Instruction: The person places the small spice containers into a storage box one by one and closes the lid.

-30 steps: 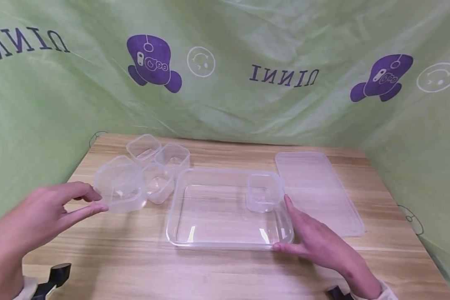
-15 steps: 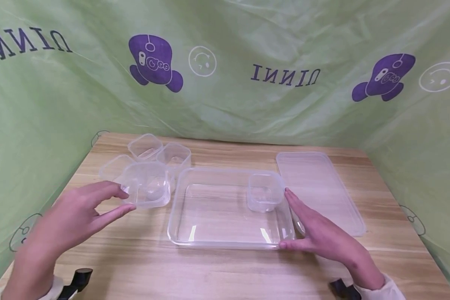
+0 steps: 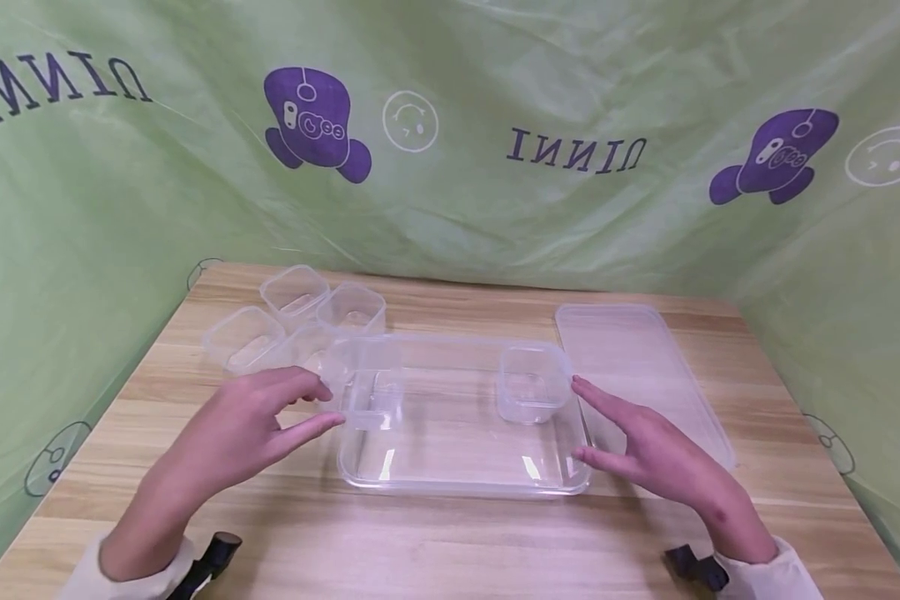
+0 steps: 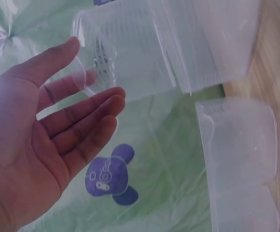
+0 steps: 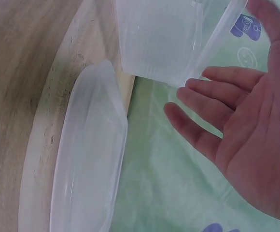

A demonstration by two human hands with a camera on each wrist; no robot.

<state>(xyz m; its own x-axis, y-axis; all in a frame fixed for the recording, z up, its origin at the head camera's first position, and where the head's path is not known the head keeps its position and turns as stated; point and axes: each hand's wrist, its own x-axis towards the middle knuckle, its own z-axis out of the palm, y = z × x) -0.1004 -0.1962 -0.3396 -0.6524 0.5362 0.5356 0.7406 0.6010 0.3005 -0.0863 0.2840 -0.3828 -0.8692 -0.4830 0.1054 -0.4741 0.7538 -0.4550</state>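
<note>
over the nine o'clock end of the big clear box (image 3: 461,490), whose long axis runs from nine to three, my left hand (image 3: 243,421) pinches a small clear tub (image 3: 377,400) near its rim, mouth upward. at three o'clock my right hand (image 3: 648,446) has its fingers spread beside the box, though i cannot tell whether they touch it. towards twelve, upside-down purple letters (image 3: 576,152) on the green curtain (image 3: 450,221) look like "uinni".
</note>
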